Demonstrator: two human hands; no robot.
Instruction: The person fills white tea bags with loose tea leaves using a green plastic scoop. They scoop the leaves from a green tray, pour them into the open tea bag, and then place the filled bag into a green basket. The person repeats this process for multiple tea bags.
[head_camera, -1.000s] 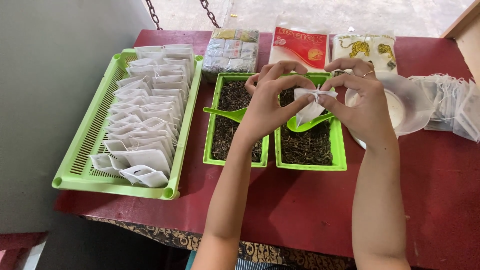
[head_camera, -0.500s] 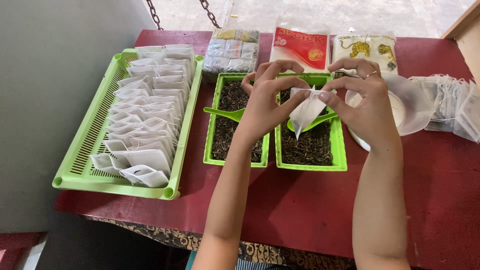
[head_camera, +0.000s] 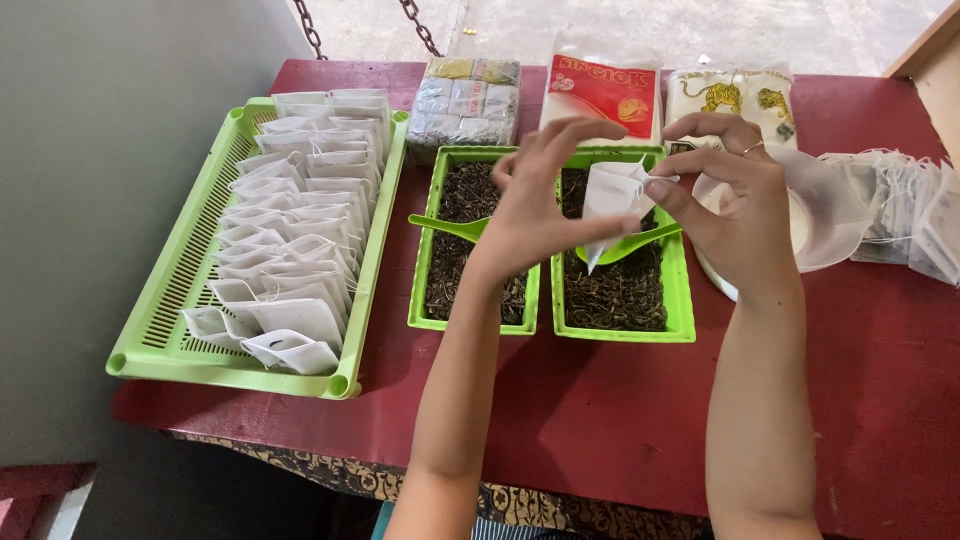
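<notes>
Two tea-leaf trays (head_camera: 474, 243) (head_camera: 622, 290), two green spoons (head_camera: 446, 227) (head_camera: 628, 243), three packets (head_camera: 462, 98) (head_camera: 603, 94) (head_camera: 732, 96).

The setting was a small home-style packing station for tea, set up by a bare grey wall (head_camera: 120, 150) beside a concrete floor (head_camera: 700, 30). A red table (head_camera: 620, 420) served as the bench. Two green trays (head_camera: 480, 320) of loose dark tea stood at its centre, each with a green scoop (head_camera: 445, 227). A long slotted green tray (head_camera: 170, 300) on the left held rows of filled white tea bags (head_camera: 290, 230). Sealed packets (head_camera: 605, 95) lay along the far edge, and a pile of empty bags (head_camera: 900, 210) lay at the right. Two chains (head_camera: 420, 25) hung behind the table.
</notes>
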